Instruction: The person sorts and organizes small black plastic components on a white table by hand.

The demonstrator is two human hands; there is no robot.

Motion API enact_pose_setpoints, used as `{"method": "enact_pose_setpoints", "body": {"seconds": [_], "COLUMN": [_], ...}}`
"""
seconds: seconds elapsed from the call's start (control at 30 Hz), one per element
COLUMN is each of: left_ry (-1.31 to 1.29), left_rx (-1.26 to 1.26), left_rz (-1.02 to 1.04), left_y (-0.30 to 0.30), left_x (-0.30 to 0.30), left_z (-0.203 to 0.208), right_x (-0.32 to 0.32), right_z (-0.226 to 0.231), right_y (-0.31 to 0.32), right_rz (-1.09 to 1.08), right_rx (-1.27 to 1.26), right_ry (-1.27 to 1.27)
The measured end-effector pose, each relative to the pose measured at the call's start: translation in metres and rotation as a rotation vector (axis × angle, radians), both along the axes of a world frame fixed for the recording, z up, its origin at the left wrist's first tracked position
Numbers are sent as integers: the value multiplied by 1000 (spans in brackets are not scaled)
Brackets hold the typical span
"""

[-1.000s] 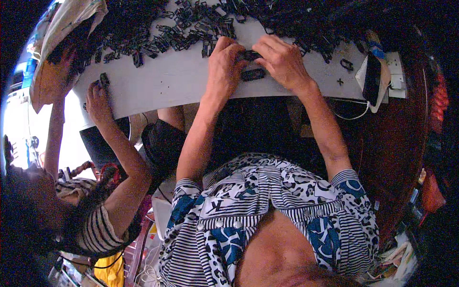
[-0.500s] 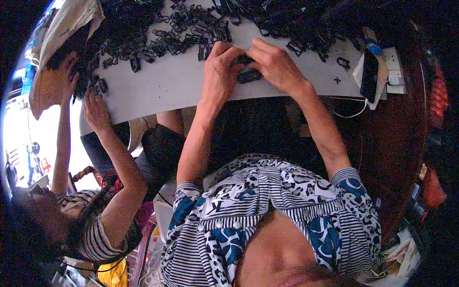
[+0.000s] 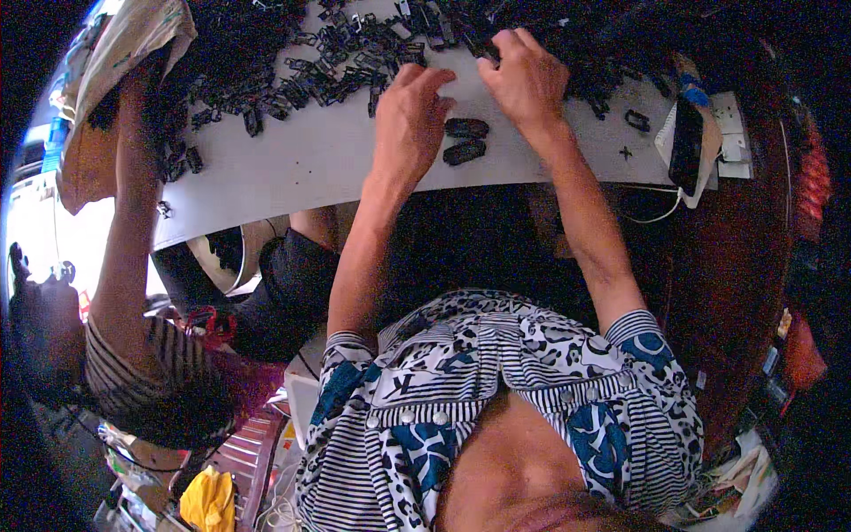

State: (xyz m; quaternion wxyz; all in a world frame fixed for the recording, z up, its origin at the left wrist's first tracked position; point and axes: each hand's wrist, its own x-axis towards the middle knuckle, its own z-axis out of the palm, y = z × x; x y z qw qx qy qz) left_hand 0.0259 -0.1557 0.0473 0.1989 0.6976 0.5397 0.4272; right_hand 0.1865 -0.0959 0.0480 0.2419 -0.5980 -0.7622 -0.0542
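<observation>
My left hand (image 3: 413, 115) hovers over the white table's near edge, its fingers apart and nothing in them. Just right of it lie two small black oval plastic pieces, the upper one (image 3: 467, 128) right beside the lower one (image 3: 465, 153). My right hand (image 3: 528, 82) reaches to the front of a heap of black plastic parts (image 3: 372, 62). Its thumb and fingers close on a small black plastic part (image 3: 484, 50), whose shape is partly lost against the dark heap.
A co-worker's arm (image 3: 133, 204) reaches into a sack (image 3: 89, 160) at the left. A phone (image 3: 684, 146) leans on a stand beside a white power strip (image 3: 731, 133) at the right. A loose black part (image 3: 636, 120) and a cross-shaped piece (image 3: 626, 152) lie near it.
My hands have parted; the right moved up to the heap, the left opened. A second oval piece now lies above the first. The co-worker's arm has gone deeper into the sack.
</observation>
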Motion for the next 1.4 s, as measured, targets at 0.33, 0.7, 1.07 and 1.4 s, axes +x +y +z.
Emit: {"method": "enact_pose_setpoints", "body": {"seconds": [0.33,0.7,1.07,1.4], "left_ry": [82,478,-146,150], "left_rx": [32,374,-354,12], "left_rz": [103,-531,-119,-159], "left_y": [0,48,41,35], "left_x": [-6,60,-4,-10], "left_z": [-2,-20,-4,-28], "right_x": [98,107,96,100], "right_z": [22,-14,4,-2], "right_y": [-35,-61,-54,-45], "right_rz": [109,279,422,559], "right_rx": [-347,-103,-275,-210], "right_ry": [615,196,114,56]}}
